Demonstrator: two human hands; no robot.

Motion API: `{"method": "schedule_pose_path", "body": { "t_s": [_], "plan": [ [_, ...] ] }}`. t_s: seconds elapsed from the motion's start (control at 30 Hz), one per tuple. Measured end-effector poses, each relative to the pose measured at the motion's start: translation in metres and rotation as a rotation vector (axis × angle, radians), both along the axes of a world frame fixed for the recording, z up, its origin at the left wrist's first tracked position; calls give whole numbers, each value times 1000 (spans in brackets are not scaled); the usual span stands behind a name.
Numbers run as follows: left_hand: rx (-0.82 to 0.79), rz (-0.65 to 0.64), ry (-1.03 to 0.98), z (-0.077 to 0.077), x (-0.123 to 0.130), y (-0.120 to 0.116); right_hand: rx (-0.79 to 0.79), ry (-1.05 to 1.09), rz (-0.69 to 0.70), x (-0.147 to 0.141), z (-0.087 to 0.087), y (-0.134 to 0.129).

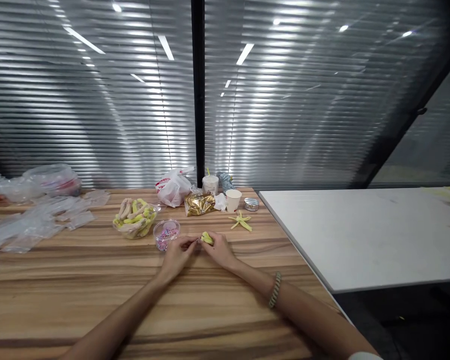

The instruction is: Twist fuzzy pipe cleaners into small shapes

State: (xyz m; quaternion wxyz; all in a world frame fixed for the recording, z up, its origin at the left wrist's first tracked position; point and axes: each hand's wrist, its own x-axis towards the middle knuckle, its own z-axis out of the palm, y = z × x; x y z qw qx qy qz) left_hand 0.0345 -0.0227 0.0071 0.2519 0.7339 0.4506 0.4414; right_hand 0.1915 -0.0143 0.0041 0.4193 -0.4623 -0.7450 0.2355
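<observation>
Just right of the small clear bowl point(154, 231) of pink beads point(166, 238), my left hand point(177, 256) and right hand point(218, 250) curl inward, both pinching a small yellow folded piece point(206, 238) between their fingertips, low over the wooden table point(97, 300).

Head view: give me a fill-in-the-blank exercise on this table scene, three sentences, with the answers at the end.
1. The left hand and right hand hold a small ____ piece between them.
2. A bracelet circles the ____ forearm.
3. The small clear bowl stands closer to the ____ hand.

Missing words: yellow; right; left.
</observation>
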Motion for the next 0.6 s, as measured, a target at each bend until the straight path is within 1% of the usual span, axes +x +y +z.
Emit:
{"method": "schedule_pose_path", "body": {
  "t_s": [0.17, 0.37, 0.5, 0.6],
  "plan": [
    [-1, 7, 0, 2, 1, -2, -23, -27, -71, 0, 1, -1],
    [88, -43, 14, 7, 3, -6, -9, -40, -86, -2, -3, 3],
    [66, -67, -4, 5, 2, -3, -14, -45, -88, -2, -4, 4],
    [29, -139, -9, 5, 2, -2, -48, -15, -96, -1, -4, 5]
  ]
}}
